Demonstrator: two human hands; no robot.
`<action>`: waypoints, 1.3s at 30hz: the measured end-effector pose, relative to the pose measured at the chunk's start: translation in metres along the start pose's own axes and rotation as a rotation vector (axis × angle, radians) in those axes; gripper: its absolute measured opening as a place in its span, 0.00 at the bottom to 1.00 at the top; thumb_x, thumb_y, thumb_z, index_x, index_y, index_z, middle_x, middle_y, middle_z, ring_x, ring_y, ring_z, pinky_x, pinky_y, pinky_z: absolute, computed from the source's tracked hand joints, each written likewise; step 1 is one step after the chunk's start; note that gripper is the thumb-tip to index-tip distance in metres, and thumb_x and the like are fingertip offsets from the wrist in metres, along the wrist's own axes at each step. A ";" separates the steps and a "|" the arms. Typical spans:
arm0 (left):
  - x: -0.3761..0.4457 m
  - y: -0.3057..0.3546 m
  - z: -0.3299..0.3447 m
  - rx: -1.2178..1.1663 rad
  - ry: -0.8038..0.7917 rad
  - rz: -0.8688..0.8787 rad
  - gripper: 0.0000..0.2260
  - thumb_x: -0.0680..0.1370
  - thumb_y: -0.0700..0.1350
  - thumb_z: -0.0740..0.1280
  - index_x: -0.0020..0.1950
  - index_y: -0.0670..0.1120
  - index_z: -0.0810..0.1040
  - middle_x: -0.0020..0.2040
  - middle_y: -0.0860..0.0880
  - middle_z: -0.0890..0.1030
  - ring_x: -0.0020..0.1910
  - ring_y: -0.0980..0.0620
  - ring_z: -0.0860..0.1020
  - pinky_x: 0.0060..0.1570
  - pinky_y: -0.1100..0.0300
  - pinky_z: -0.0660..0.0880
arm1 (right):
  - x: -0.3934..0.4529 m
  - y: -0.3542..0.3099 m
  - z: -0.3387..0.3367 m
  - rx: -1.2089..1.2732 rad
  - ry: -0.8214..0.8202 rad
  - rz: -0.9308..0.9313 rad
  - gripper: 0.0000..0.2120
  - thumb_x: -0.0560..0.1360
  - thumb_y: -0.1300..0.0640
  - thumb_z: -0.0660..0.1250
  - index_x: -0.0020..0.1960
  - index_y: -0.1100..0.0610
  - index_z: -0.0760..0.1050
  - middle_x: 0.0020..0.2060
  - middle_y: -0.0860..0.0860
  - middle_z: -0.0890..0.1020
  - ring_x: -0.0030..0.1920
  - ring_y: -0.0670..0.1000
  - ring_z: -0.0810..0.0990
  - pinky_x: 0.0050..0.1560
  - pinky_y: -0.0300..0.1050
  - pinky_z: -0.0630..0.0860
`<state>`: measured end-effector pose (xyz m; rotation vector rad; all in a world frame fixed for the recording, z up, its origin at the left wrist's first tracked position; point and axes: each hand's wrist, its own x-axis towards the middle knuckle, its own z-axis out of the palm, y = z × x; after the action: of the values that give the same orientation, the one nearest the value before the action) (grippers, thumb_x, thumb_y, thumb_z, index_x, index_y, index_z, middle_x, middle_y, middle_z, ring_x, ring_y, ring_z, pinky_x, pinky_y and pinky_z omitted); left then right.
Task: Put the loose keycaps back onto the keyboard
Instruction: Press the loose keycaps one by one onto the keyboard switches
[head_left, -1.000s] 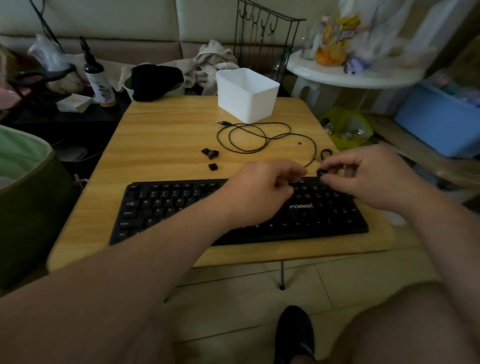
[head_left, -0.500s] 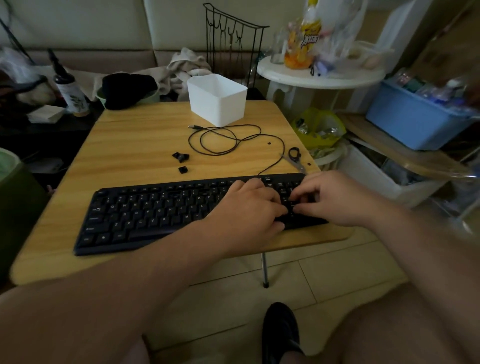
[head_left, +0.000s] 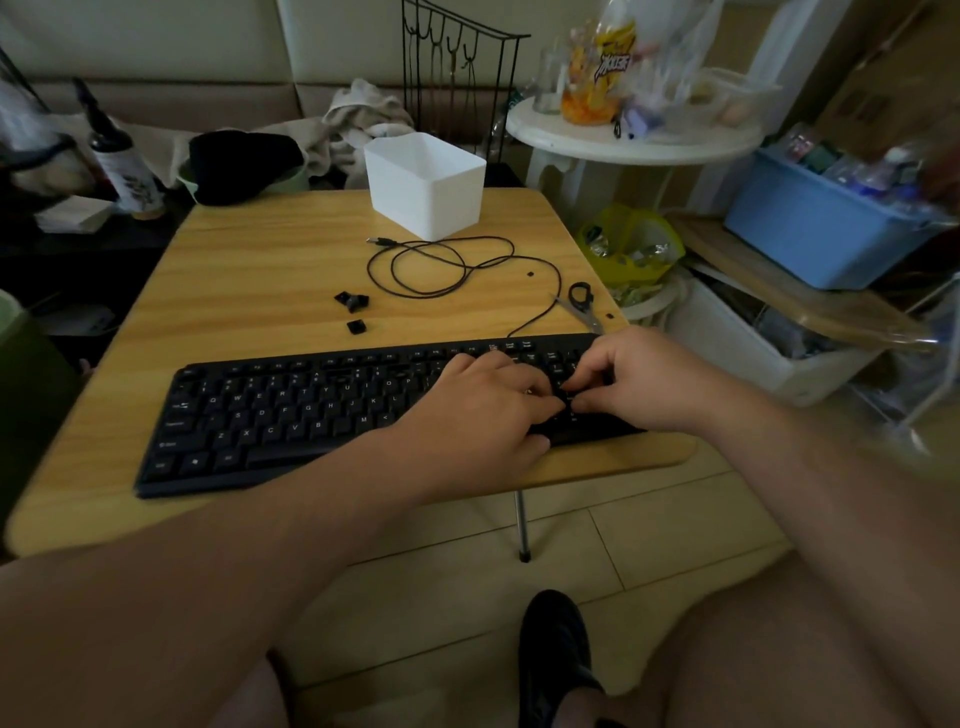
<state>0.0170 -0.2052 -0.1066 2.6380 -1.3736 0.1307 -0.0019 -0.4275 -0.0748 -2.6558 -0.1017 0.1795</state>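
Note:
A black keyboard (head_left: 291, 410) lies along the near edge of the wooden table (head_left: 260, 280). Both my hands are over its right end. My right hand (head_left: 639, 379) pinches a small black keycap (head_left: 567, 398) between thumb and forefinger, down at the keys. My left hand (head_left: 483, 410) rests on the keyboard beside it, its bent fingertips touching the keys next to that keycap and its thumb lying apart along the front edge. Three loose black keycaps lie on the table behind the keyboard: a touching pair (head_left: 352, 301) and a single one (head_left: 356, 327).
The keyboard's black cable (head_left: 441, 265) coils mid-table in front of a white plastic box (head_left: 426, 184). Scissors (head_left: 581, 304) lie near the right edge, with two tiny black bits (head_left: 530, 273) (head_left: 609, 315) close by. Clutter, a white round table and bins stand to the right.
Both hands came down from above the keyboard's top right edge onto its right-hand keys, the right hand carrying the keycap. The camera view shifted right.

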 end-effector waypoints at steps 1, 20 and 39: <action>-0.001 0.000 0.000 0.001 0.001 0.001 0.20 0.82 0.56 0.60 0.74 0.58 0.75 0.70 0.57 0.73 0.68 0.50 0.69 0.61 0.50 0.65 | 0.000 -0.001 0.000 0.000 -0.001 0.004 0.07 0.73 0.54 0.78 0.46 0.42 0.86 0.42 0.41 0.83 0.44 0.41 0.79 0.48 0.42 0.77; 0.004 0.004 0.006 0.074 0.061 0.005 0.22 0.79 0.56 0.58 0.72 0.56 0.76 0.65 0.54 0.77 0.62 0.49 0.74 0.59 0.47 0.70 | -0.001 -0.008 -0.003 -0.190 -0.037 -0.042 0.08 0.77 0.53 0.73 0.46 0.39 0.86 0.37 0.38 0.82 0.42 0.39 0.78 0.39 0.38 0.71; 0.004 0.004 0.005 0.035 0.069 0.008 0.20 0.80 0.57 0.58 0.68 0.57 0.80 0.63 0.56 0.79 0.62 0.51 0.74 0.60 0.47 0.68 | 0.000 -0.005 -0.002 -0.043 0.084 0.045 0.08 0.75 0.52 0.76 0.39 0.40 0.84 0.34 0.37 0.82 0.38 0.38 0.80 0.39 0.39 0.73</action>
<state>0.0161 -0.2120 -0.1100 2.6296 -1.3716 0.2468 -0.0018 -0.4241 -0.0713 -2.7058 -0.0194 0.0812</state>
